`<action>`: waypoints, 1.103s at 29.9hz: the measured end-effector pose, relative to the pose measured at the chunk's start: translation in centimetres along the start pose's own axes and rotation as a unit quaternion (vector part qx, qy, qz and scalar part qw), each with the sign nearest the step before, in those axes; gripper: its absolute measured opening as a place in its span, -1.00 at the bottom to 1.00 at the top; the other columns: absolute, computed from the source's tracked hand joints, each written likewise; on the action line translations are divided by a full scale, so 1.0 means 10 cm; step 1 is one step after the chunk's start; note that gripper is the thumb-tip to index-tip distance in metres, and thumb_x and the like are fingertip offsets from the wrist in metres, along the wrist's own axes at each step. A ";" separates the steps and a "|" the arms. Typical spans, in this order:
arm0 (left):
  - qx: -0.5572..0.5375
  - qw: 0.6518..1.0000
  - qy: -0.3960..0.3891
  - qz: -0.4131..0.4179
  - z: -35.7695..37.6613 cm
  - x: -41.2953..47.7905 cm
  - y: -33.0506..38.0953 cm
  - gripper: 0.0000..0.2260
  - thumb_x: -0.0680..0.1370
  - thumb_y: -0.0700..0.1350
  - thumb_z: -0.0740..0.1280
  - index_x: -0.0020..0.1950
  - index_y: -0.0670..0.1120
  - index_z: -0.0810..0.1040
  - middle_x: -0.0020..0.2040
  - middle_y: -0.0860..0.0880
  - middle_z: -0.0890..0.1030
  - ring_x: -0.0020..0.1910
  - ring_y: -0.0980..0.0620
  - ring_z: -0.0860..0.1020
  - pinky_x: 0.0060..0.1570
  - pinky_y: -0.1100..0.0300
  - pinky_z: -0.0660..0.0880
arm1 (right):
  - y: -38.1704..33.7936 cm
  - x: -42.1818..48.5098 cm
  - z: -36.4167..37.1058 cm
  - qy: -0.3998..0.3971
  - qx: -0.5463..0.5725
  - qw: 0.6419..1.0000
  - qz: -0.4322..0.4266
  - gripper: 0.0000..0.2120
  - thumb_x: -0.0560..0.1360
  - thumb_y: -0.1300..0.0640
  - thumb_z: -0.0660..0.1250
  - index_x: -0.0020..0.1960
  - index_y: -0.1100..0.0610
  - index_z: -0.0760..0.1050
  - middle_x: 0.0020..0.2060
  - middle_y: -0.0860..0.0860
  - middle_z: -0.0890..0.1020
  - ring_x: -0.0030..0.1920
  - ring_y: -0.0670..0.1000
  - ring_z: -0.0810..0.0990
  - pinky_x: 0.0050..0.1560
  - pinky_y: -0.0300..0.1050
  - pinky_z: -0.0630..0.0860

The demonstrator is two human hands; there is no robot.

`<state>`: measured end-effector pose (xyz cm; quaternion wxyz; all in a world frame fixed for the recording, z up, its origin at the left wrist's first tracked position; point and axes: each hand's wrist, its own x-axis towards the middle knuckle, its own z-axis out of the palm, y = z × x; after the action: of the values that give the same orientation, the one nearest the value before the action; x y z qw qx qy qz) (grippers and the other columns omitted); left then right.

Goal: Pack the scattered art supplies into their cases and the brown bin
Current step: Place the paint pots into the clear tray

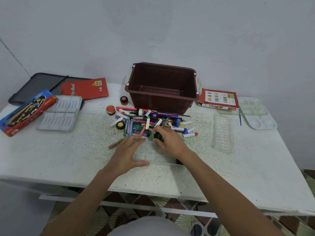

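A heap of markers, crayons and small paint jars [150,120] lies on the white table in front of the brown bin [162,96], which is empty. A clear plastic tray [153,154] sits at the near side of the heap. My left hand [127,154] holds the tray's left end, fingers along its far edge and thumb at its near edge. My right hand [168,140] pinches a small green-capped paint jar [156,136] just above the tray's far end.
At the left lie a pencil box [25,113], a grey moulded insert [61,113], a red case [85,89] and a dark lid [39,86]. On the right are an oil pastels box [219,99], a clear ridged tray [222,133], a white palette [255,113] and a blue brush [240,117].
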<state>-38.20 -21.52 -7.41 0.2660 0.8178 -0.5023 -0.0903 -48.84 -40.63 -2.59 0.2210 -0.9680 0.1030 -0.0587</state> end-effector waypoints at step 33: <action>0.005 1.000 -0.006 -0.005 0.04 0.00 -0.02 -0.09 0.28 0.54 0.19 0.49 0.03 0.31 0.35 0.07 0.32 0.36 0.11 0.23 0.35 0.15 0.18 | 0.32 -0.66 -0.07 0.012 -0.120 0.992 0.028 -0.60 0.47 -0.04 0.40 0.27 0.06 0.56 0.06 0.07 0.52 0.00 0.13 0.43 -0.06 0.07 0.49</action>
<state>-38.16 -21.55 -7.84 0.2584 0.8213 -0.4999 -0.0941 -55.95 -42.24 -3.84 0.1040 -0.9835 0.1391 -0.0511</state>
